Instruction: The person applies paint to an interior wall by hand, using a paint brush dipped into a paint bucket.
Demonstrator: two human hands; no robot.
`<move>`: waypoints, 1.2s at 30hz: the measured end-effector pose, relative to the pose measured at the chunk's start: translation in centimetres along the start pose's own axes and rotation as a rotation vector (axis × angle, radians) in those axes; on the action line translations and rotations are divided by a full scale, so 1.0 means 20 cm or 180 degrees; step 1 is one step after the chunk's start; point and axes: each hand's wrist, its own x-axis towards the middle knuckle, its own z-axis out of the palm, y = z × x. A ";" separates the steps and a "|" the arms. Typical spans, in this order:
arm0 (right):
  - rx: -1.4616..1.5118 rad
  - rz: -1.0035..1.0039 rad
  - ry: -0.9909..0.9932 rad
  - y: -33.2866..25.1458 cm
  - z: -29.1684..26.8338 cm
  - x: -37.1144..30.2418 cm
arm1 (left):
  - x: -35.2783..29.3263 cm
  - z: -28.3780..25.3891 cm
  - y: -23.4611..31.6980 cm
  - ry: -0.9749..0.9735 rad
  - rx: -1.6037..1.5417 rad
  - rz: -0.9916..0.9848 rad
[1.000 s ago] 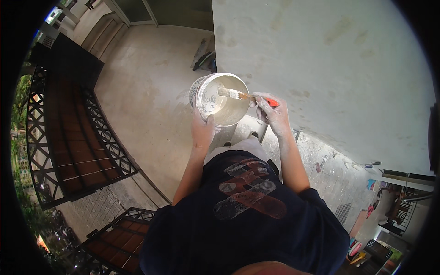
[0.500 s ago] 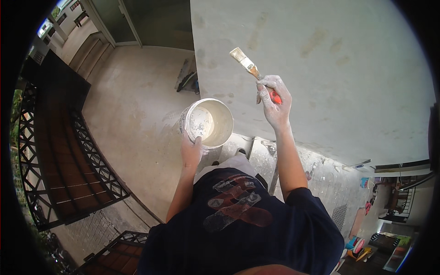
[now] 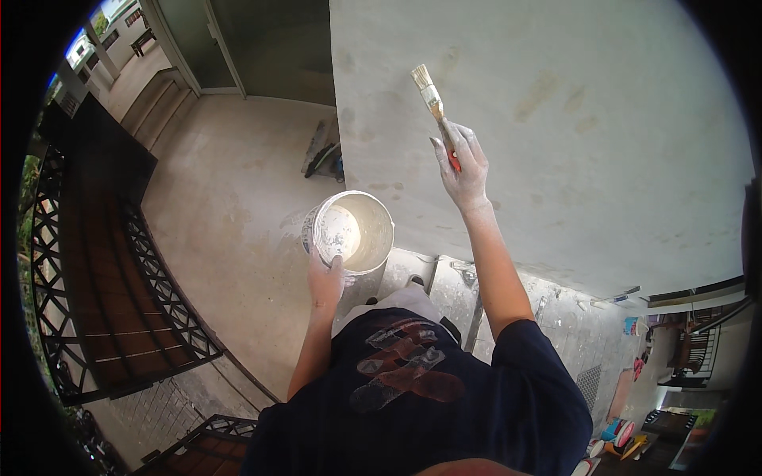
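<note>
My left hand [image 3: 326, 279] grips the near rim of a white bucket [image 3: 379, 230], thumb over the edge. The bucket tilts so that its inside shows, with pale, whitish residue at the bottom and on the walls. Up and to the right, my right hand [image 3: 467, 168], dusted white, is closed round the handle of a flat paintbrush [image 3: 432, 99]. Its pale bristles point up and left, in front of the grey plastered wall [image 3: 571, 174]. Part of the handle is orange-red. Whether the bristles touch the wall I cannot tell.
Brownish damp-looking patches mark the wall. Beyond the bucket, a small dark-and-grey object [image 3: 324, 155] lies on the floor by the wall's corner. Black metal railings [image 3: 135, 230] run along the left. Steps [image 3: 163, 103] and a glass door [image 3: 214, 47] stand at the far left. Coloured buckets [image 3: 617, 432] sit lower right.
The brush has risen slightly and turned more upright, with my right hand's grip shifted. The bucket has dropped a little lower and left in view, still in my left hand.
</note>
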 end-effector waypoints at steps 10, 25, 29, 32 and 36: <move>-0.0266 0.0149 0.0017 0.03 0.09 -0.05 | 0.02 0.00 -0.06 -0.0024 0.0055 -0.0221; -0.0221 0.0099 0.0172 -0.03 0.08 -0.10 | 0.01 -0.01 0.00 -0.0068 -0.0012 -0.0048; -0.0241 0.0017 0.0197 -0.05 0.07 -0.09 | 0.02 -0.01 -0.04 -0.0085 -0.0148 -0.0127; -0.0245 0.0049 0.0222 -0.04 0.08 -0.08 | 0.01 -0.02 0.01 -0.0116 -0.0034 -0.0077; -0.0215 0.0036 0.0192 -0.04 0.10 -0.04 | 0.00 -0.03 0.04 -0.0206 0.0076 -0.0013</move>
